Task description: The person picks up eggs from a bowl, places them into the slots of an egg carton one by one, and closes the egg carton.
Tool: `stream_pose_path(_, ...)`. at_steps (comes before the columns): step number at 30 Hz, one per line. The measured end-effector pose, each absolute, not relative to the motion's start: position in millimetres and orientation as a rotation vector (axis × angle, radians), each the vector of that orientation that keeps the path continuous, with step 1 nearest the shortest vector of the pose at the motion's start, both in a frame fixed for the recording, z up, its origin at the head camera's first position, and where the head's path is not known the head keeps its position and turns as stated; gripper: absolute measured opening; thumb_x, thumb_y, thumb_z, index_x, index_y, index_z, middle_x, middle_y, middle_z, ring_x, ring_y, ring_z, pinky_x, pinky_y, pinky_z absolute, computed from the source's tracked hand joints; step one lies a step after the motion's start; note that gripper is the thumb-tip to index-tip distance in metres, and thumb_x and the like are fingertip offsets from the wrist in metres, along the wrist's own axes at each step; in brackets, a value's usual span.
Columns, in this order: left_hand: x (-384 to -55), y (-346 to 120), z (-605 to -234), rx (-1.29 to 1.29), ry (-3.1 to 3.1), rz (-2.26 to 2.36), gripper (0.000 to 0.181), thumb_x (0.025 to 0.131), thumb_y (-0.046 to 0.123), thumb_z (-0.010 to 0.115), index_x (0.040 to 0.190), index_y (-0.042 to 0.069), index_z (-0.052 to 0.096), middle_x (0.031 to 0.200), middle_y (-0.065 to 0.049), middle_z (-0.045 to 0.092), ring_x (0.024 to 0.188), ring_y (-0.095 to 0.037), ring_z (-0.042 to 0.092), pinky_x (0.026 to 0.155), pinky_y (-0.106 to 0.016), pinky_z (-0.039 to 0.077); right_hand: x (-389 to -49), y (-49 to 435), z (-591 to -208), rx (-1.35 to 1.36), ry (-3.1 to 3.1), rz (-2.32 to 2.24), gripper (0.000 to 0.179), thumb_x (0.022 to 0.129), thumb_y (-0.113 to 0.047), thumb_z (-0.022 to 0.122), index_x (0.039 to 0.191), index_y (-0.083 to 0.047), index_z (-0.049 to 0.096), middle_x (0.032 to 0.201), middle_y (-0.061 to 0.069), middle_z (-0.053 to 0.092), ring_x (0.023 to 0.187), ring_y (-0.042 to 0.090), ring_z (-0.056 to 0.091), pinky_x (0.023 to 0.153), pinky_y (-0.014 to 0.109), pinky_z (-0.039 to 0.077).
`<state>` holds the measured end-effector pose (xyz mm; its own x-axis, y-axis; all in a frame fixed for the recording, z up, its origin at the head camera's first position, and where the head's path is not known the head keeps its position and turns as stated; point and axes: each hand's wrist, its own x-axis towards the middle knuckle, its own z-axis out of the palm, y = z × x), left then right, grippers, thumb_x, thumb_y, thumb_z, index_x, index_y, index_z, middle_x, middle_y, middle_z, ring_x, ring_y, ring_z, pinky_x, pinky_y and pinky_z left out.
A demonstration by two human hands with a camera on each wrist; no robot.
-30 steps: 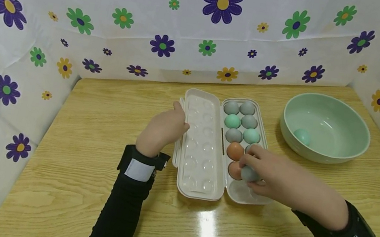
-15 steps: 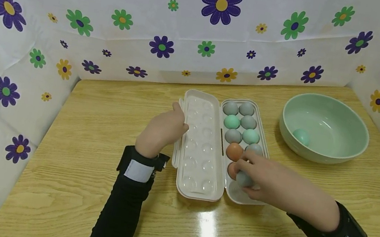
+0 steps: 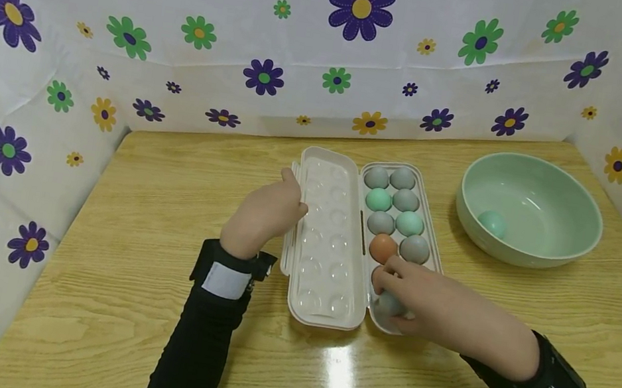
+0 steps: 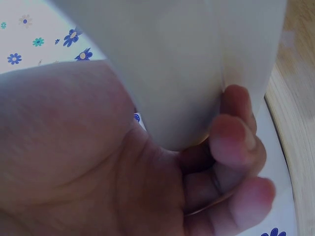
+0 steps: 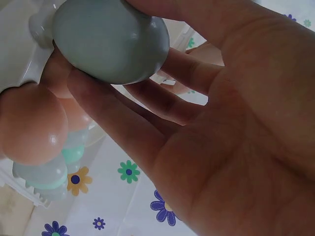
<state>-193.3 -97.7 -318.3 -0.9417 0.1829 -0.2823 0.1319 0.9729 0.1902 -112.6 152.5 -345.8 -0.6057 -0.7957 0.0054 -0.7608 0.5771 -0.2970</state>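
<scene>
A white plastic egg carton lies unfolded on the wooden table, its lid point(image 3: 320, 242) on the left. Around the lid's left edge curl the fingers of my left hand point(image 3: 265, 217); the left wrist view shows them under the white plastic. My right hand point(image 3: 445, 308) pinches a grey-blue egg point(image 5: 110, 42) between thumb and fingers, low over the near end of the egg tray point(image 3: 379, 318). Just beyond it sit a brown egg point(image 3: 383, 248) and another brown one point(image 3: 376, 279), partly covered by my fingers. Grey and green eggs, among them a green egg point(image 3: 409, 223), fill the farther hollows.
A pale green bowl point(image 3: 555, 217) stands right of the carton with one turquoise egg point(image 3: 492, 224) inside. A flowered white cloth point(image 3: 196, 76) hangs behind the table and along both sides.
My right hand has moved the grey-blue egg toward the near end of the tray and lower, uncovering a grey egg behind it. The left hand stays at the lid.
</scene>
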Motion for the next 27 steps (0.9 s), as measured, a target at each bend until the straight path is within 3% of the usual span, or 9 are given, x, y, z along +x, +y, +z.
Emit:
stream_pose_path(10, -193.7, -98.8, -318.9, 0.217, 2.815, 0.245, 0.073, 0.101, 0.024, 0.046, 0.149, -0.018, 0.010, 0.058, -0.003, 0.047, 0.049, -0.015, 0.047, 0.041, -0.024, 0.029, -112.5, 149.3, -354.8, -1.370, 2.715, -0.404, 0.029, 0.073, -0.015, 0.080, 0.095, -0.012, 0.061, 0.094, 0.000, 0.059, 0.079, 0.015, 0.055, 0.072, 0.036, 0.051)
stream_pose_path(27, -193.4, -98.7, -318.6, 0.222, 2.805, 0.254, 0.073, 0.101, 0.023, 0.046, 0.149, -0.019, 0.009, 0.057, -0.003, 0.047, 0.049, -0.015, 0.048, 0.041, -0.023, 0.030, -112.8, 148.9, -362.2, -1.452, 2.724, -0.349, 0.036, 0.063, -0.011, 0.084, 0.092, -0.014, 0.063, 0.097, 0.000, 0.061, 0.078, 0.015, 0.054, 0.072, 0.035, 0.047)
